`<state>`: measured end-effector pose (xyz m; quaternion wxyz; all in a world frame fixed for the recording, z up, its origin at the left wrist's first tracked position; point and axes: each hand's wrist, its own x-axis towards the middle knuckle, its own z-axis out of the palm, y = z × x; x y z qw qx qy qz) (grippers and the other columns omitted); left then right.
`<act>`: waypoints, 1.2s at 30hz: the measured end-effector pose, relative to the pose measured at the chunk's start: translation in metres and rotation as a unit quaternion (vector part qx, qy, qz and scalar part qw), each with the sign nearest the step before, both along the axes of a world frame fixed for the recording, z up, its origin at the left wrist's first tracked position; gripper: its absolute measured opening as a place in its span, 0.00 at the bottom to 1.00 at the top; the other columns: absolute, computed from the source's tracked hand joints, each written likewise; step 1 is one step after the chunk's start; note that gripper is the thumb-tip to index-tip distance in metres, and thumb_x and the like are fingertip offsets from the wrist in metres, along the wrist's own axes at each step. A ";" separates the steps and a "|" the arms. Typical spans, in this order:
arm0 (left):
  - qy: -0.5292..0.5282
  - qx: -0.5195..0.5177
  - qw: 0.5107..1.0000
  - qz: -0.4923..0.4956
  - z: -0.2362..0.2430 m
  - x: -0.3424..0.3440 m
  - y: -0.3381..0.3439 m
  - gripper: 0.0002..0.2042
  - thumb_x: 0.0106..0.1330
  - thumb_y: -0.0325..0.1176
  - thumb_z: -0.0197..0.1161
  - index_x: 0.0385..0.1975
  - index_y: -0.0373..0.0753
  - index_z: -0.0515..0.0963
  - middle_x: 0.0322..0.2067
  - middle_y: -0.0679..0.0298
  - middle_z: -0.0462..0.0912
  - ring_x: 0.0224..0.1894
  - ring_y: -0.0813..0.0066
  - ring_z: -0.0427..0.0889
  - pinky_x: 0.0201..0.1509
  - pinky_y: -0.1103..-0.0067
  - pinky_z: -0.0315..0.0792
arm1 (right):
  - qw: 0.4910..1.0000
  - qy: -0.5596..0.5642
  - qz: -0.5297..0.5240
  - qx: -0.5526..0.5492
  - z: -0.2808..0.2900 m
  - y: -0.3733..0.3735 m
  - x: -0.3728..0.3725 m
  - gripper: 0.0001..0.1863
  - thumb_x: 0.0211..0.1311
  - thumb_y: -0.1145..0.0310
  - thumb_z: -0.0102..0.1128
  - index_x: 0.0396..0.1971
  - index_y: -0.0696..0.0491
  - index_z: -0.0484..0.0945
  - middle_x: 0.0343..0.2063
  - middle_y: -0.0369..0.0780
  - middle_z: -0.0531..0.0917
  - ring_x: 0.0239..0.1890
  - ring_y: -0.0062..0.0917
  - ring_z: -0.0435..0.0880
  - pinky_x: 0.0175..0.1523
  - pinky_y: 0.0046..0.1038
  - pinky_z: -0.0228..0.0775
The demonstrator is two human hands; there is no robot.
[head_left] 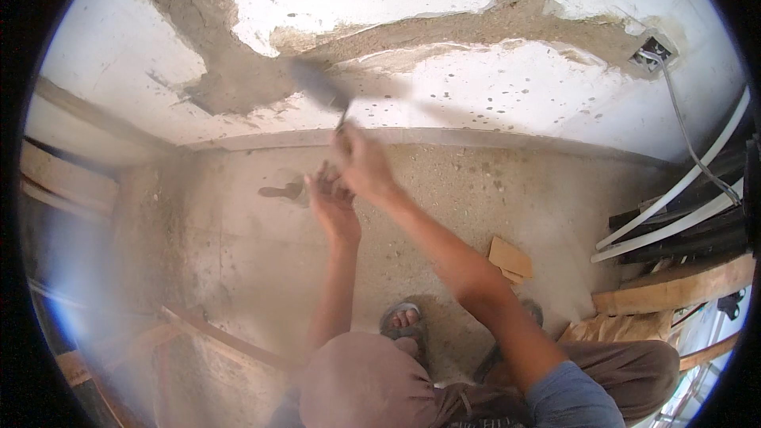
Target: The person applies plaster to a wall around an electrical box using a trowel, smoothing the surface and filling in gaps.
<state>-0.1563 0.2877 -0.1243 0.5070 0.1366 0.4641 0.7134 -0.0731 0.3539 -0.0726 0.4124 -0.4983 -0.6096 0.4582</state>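
In my right hand (366,168) is a trowel (319,85), gripped by its handle. Its dark blade, blurred by motion, is at the grey mortar patch (246,83) low on the white wall (476,103); whether it touches cannot be made out. Just below and left of that hand, my left hand (336,210) is held palm up with the fingers apart, and dark smears show on it. A strip of mortar (468,30) runs along the wall from the patch toward a recessed electrical box (654,53) on the right.
Grey cable (680,111) hangs out of the box. White pipes (674,198) lean at the right, near wooden boards (674,285). A piece of brown cardboard (510,260) lies on the dusty floor (428,246). Timber (226,339) lies at the lower left.
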 end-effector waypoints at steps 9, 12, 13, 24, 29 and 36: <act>-0.028 -0.011 0.988 0.152 0.010 -0.053 -0.007 0.22 0.75 0.52 0.53 0.53 0.38 0.73 0.30 0.73 0.66 0.28 0.81 0.63 0.33 0.82 0.62 | 0.926 0.279 -0.149 0.207 0.048 0.017 0.031 0.21 0.79 0.48 0.43 0.32 0.51 0.66 0.14 0.29 0.69 0.13 0.11 0.70 0.16 0.17 0.65; -0.034 -0.010 0.990 0.134 0.011 -0.047 -0.003 0.22 0.75 0.52 0.53 0.53 0.38 0.73 0.30 0.73 0.66 0.28 0.82 0.62 0.32 0.82 0.61 | 0.920 0.293 -0.156 0.207 0.022 0.038 0.014 0.19 0.79 0.51 0.45 0.33 0.51 0.66 0.14 0.29 0.69 0.13 0.11 0.69 0.16 0.16 0.64; -0.036 -0.007 0.991 0.131 0.012 -0.044 -0.001 0.22 0.75 0.51 0.53 0.53 0.38 0.73 0.30 0.73 0.66 0.27 0.82 0.62 0.31 0.82 0.60 | 0.923 0.288 -0.156 0.204 0.006 0.044 0.000 0.18 0.79 0.52 0.45 0.33 0.51 0.66 0.14 0.29 0.69 0.13 0.11 0.69 0.16 0.16 0.63; -0.025 0.004 0.989 0.142 0.024 -0.039 -0.003 0.19 0.74 0.51 0.55 0.49 0.39 0.73 0.25 0.73 0.62 0.23 0.85 0.59 0.26 0.84 0.57 | 0.924 0.275 -0.161 0.210 0.001 0.045 -0.005 0.16 0.79 0.54 0.47 0.37 0.53 0.69 0.15 0.27 0.70 0.15 0.11 0.69 0.19 0.18 0.65; -0.031 0.032 0.986 0.163 0.035 -0.043 -0.001 0.20 0.74 0.51 0.56 0.49 0.38 0.72 0.24 0.73 0.62 0.22 0.85 0.60 0.24 0.84 0.56 | 0.959 0.247 -0.073 0.122 -0.004 0.028 -0.024 0.14 0.79 0.57 0.47 0.39 0.53 0.70 0.15 0.26 0.69 0.15 0.09 0.68 0.19 0.17 0.62; -0.017 0.060 0.986 0.157 0.048 -0.049 -0.005 0.21 0.74 0.51 0.57 0.51 0.38 0.71 0.24 0.74 0.62 0.21 0.86 0.60 0.24 0.84 0.55 | 0.936 0.214 -0.145 0.241 -0.009 0.051 -0.052 0.16 0.79 0.54 0.46 0.39 0.52 0.72 0.17 0.26 0.68 0.18 0.10 0.66 0.21 0.19 0.61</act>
